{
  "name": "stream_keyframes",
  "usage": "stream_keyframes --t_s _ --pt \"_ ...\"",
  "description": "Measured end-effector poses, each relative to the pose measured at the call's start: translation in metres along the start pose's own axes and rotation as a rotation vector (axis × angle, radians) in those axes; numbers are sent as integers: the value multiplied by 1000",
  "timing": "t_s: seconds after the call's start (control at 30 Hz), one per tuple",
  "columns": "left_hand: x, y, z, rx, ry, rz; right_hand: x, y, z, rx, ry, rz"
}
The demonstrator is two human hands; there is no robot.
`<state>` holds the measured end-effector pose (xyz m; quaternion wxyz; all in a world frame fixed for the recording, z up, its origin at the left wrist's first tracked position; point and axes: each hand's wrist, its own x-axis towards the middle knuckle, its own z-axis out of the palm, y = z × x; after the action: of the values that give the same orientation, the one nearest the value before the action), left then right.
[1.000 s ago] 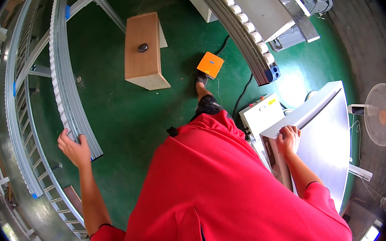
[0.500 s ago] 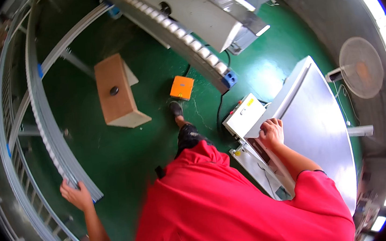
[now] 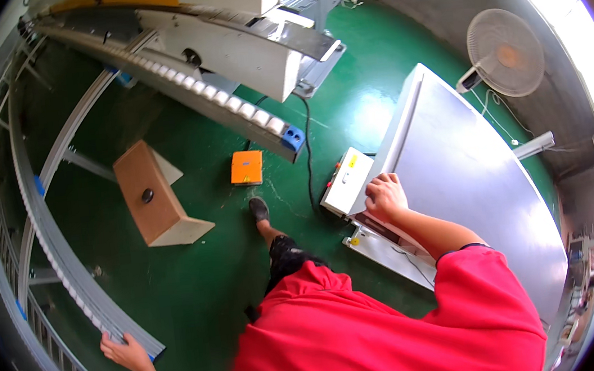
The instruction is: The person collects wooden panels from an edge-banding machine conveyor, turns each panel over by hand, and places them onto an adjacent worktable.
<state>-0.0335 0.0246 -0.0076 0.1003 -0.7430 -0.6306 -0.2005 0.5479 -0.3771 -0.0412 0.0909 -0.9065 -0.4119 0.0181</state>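
Observation:
My left hand (image 3: 126,354) is closed around the near end of a grey metal roller rail (image 3: 86,298), its thumb and fingertips by the row of small white rollers. Across to the right, my right hand (image 3: 386,196) has its fingers curled over the left edge of a large smooth grey tabletop (image 3: 466,175). The undersides of both grips are hidden. Just left of the right hand, below the tabletop, is a white control box (image 3: 349,180) with red buttons and a yellow label.
A second rail with white rollers (image 3: 231,105) ends in a blue cap ahead. On the green floor stand an orange box (image 3: 246,168) and a brown wooden stool-like box (image 3: 153,193) with a black knob. A standing fan (image 3: 505,53) is beyond the tabletop; black cable hangs near the rail end.
My view has shifted, so floor items sit lower and further left. Both hands keep their places on the rail and the tabletop edge. The foot ahead remains beside the orange box.

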Motion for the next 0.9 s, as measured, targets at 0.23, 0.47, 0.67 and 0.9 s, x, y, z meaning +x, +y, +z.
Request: stream_keyframes --t_s 0.23,0.47,0.67,0.9 --pt "3 -7 10 32 3 17 -4 0 -9 -16 -47 32" --pt "0 3 -15 198 -6 67 3 -3 -5 -66 -85 23" --pt "5 10 -9 192 49 166 -5 3 -5 -51 -78 60" --pt "4 -6 -2 285 138 259 -4 0 -8 -88 -103 57"
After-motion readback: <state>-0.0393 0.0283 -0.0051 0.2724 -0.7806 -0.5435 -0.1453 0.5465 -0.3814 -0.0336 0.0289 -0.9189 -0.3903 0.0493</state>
